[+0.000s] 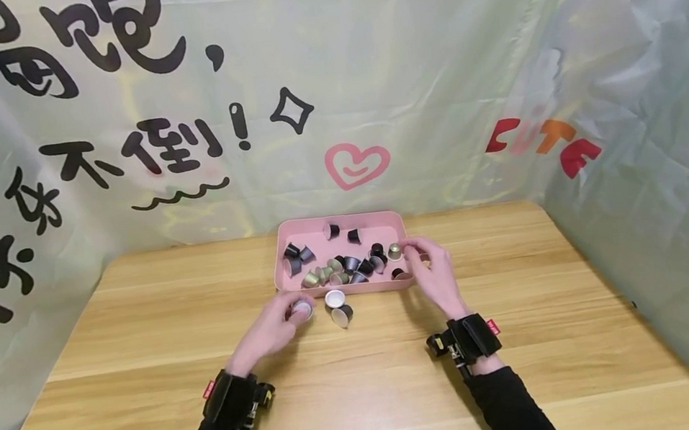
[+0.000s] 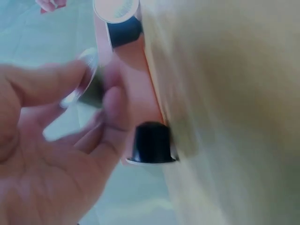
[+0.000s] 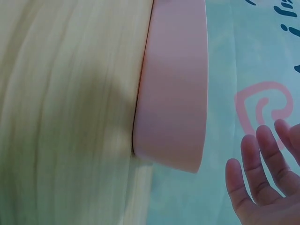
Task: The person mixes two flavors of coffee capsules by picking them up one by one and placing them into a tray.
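Pink plastic tray (image 1: 338,246) full of coffee capsules sits just past both hands. Left hand (image 1: 268,330) pinches one capsule (image 1: 301,311) on the table, probably to lift it out of the way. Right hand (image 1: 433,272) hovers with fingers spread at the tray's near corner, holding nothing.

tray (image 1: 340,243): smooth matt pink plastic | capsules (image 1: 351,266) in tray: glossy metallic, dark and golden | table (image 1: 145,386) under tray: light wood grain, satin | backdrop (image 1: 430,73) behind tray: thin printed cloth, slight sheen
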Motion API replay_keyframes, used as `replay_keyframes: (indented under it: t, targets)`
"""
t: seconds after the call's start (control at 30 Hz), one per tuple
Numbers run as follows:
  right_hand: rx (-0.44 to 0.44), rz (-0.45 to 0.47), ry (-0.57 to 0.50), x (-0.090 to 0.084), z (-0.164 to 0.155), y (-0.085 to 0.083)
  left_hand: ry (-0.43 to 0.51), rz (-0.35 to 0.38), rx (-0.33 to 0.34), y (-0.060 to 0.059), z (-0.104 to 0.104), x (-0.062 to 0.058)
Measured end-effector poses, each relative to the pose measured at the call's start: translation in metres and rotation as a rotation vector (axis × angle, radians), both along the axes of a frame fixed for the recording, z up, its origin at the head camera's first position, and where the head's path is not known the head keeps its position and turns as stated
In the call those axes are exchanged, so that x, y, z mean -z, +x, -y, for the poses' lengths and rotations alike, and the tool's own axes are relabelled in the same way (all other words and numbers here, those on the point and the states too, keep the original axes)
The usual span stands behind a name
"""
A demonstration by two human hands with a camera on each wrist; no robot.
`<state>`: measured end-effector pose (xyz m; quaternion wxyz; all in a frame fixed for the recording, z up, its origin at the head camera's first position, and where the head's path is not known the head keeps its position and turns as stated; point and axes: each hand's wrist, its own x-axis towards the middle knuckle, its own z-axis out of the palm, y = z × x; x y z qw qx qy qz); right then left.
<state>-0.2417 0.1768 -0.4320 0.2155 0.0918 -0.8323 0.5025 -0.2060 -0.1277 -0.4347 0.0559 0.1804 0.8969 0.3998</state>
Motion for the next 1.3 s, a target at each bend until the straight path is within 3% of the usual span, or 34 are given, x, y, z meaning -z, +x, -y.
replay_keyframes:
  t: [0.13, 0.3, 0.47, 0.63, 0.77, 1.0, 1.3]
  targets:
    - [-0.006, -0.010, 0.004, 0.000, -0.001, 0.000, 0.055, -0.053, -0.062, -0.018, -0.006, -0.010]
    - [-0.027, -0.015, 0.010, 0.001, 0.000, 0.000, 0.075, -0.052, -0.104, -0.042, -0.013, -0.017]
    - [-0.032, -0.008, 0.012, 0.002, 0.001, 0.000, 0.131, -0.030, -0.132, -0.052, -0.015, -0.019]
    - [-0.037, -0.001, 0.008, 0.002, 0.002, 0.000, 0.235, 0.055, -0.151, -0.047, -0.011, -0.019]
    - [-0.052, -0.014, 0.026, 0.002, 0.002, 0.000, 0.263, 0.022, -0.188, -0.034, -0.002, -0.015]
    - [-0.080, -0.007, 0.047, 0.003, 0.004, 0.002, 0.218, -0.061, -0.226, -0.012, 0.012, 0.000]
    - [-0.184, 0.051, 0.087, 0.005, 0.010, 0.003, 0.200, -0.061, -0.275, -0.006, 0.016, 0.008]
